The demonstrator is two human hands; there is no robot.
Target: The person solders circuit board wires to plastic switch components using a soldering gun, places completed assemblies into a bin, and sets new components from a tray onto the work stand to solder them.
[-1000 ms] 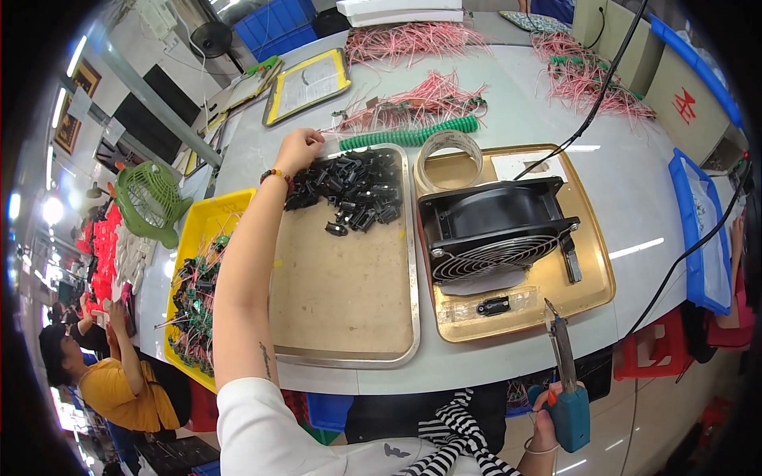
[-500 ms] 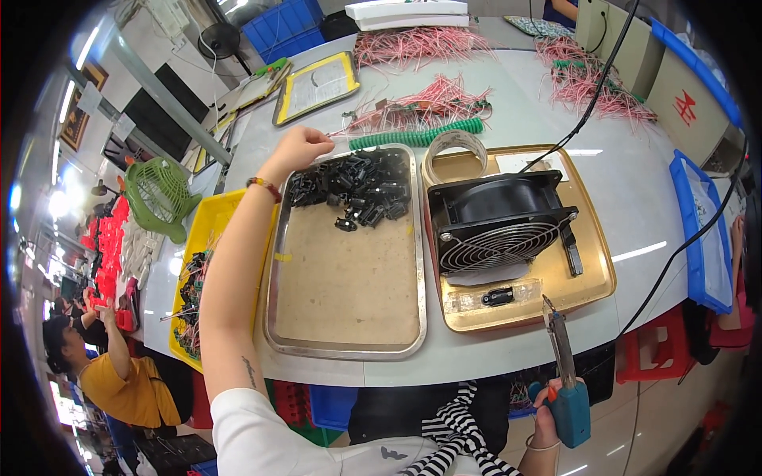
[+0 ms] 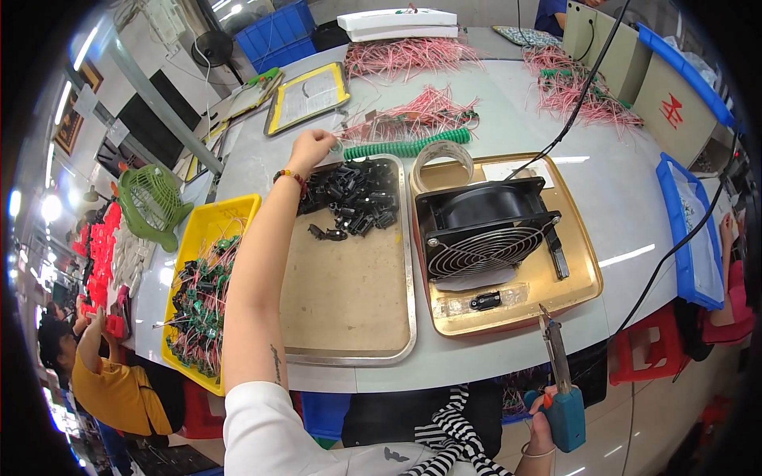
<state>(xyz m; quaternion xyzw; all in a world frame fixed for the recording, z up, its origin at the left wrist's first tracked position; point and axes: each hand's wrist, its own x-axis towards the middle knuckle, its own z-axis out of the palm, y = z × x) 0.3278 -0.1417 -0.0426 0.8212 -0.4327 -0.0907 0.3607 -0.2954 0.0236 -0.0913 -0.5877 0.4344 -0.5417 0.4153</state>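
Red brushed mark [image 3: 671,111] – one large sign, bold strokes – stands on the beige panel [image 3: 656,84] right of the worktop [image 3: 623,208]. Sheet [image 3: 308,101] in yellow-edged frame [image 3: 344,81]: fine print, too small to read. Dark motif [image 3: 395,454] on white shirt [image 3: 266,428] – cannot tell if lettering.

Another black part [image 3: 316,232] now lies in the tray [image 3: 349,301] — at the pile's [image 3: 353,190] near edge.

A colourful beaded bracelet [image 3: 292,178] sits behind the left fingers [image 3: 321,136], a dark tattoo [image 3: 276,365] and white sleeve [image 3: 260,424] farther back. A thin bangle [image 3: 540,455] sits behind the right fingers [image 3: 536,406].
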